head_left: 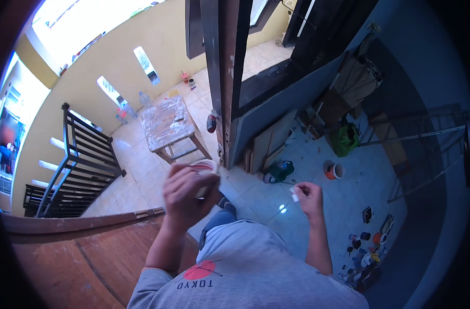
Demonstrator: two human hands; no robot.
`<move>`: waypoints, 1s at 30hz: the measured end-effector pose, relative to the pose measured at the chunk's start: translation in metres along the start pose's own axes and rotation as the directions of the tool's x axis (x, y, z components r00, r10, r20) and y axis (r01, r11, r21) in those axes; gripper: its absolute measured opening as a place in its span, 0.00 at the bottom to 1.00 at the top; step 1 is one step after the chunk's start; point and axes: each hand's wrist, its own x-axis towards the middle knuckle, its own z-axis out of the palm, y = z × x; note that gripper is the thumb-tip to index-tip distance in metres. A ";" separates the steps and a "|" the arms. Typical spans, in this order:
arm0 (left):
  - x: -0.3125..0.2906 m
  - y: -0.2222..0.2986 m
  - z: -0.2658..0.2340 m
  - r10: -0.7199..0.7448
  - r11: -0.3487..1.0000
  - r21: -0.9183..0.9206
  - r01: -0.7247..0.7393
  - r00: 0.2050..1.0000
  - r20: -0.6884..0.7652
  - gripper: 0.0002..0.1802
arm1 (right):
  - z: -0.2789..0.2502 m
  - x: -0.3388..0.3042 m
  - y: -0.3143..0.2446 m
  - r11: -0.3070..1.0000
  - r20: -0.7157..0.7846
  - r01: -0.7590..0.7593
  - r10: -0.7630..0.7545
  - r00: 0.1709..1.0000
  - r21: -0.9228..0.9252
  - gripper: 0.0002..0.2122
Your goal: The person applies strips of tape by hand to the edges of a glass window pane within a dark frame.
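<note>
My left hand (185, 198) is closed around a pale roll of tape (208, 165) with red on its inner ring, held up in front of me at the left of centre. Between the pinched fingertips of my right hand (311, 199) is a small white piece (294, 195), perhaps paper or tape; its exact kind cannot be made out. The two hands are well apart. Just beyond my left hand stands the dark wooden door post (227, 98), its edge bare and scuffed. A dark lock or handle (211, 122) is fixed on it.
A brown wooden door or panel (85, 262) lies close at my left. Past the post are a paint-stained table (165, 123) and a dark slatted rack (90, 165). On the right floor are a white-orange bucket (334, 170), a green bag (345, 140), a ladder (425, 134) and scattered cans.
</note>
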 end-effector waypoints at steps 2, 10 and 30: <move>0.031 -0.023 -0.018 -0.036 0.991 0.128 0.043 0.998 -0.060 0.11 | -0.046 0.010 0.014 0.965 -0.079 0.056 -0.037 0.996 0.255 0.04; 0.016 -0.125 0.086 -0.247 0.934 0.314 0.169 0.942 0.227 0.30 | -0.055 0.057 0.035 0.927 -0.318 0.111 0.009 0.948 0.357 0.12; 0.002 -0.042 0.193 -0.232 0.925 0.281 0.257 0.965 -0.120 0.12 | -0.069 0.166 -0.087 0.787 0.194 0.178 -0.353 0.915 0.591 0.21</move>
